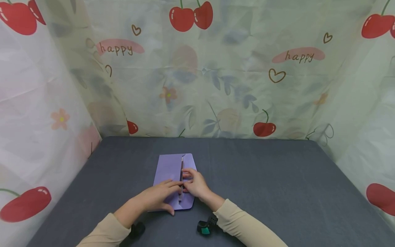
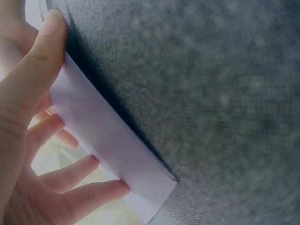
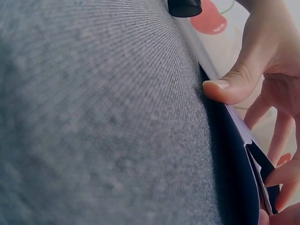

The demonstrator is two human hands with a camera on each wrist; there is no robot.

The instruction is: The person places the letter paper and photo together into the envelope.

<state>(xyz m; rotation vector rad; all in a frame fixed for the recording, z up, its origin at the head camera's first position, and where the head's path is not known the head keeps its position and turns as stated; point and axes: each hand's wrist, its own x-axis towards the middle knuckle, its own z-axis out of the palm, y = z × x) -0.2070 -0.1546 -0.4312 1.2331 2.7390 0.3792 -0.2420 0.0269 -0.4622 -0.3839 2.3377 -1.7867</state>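
Observation:
A flat purple folder (image 1: 168,168) lies on the dark table, with a narrow flap along its right side. Between the cover and the flap runs a thin dark gap. My left hand (image 1: 157,195) rests across the folder's lower part with its fingers spread, the thumb (image 2: 51,30) at the near edge. Curled at the flap's inner edge, my right hand (image 1: 195,183) pinches the flap, which stands slightly raised in the right wrist view, near the fingers (image 3: 283,176). What lies inside the gap is mostly hidden.
The dark grey cloth-covered table (image 1: 262,192) stretches around the folder. A printed curtain (image 1: 225,85) with cherries stands behind and at both sides. Black wrist devices hang below the sleeves, one with a teal part (image 1: 205,230).

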